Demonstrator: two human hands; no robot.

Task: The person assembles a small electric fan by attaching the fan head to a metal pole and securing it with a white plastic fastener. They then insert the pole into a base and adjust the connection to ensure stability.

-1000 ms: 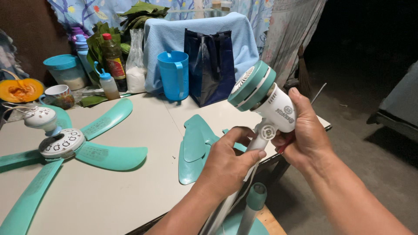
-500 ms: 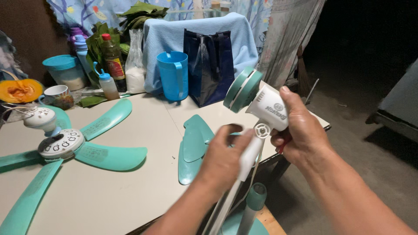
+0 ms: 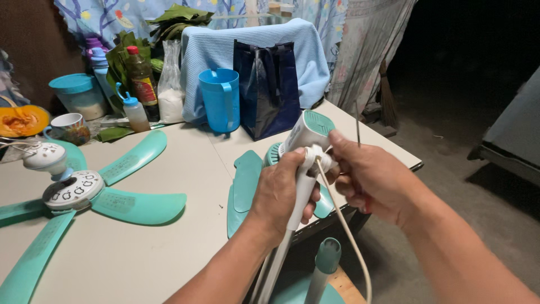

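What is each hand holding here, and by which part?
The left hand grips the white fan stem just below the motor housing. The right hand steadies the housing's joint while pinching a thin screwdriver.

Both forearms are bare from the bottom edge of the view up to the wrists, with no sleeves in sight. The left hand and the right hand are ungloved, with no rings, watch or bands visible. Short, plain fingernails show on the fingers.
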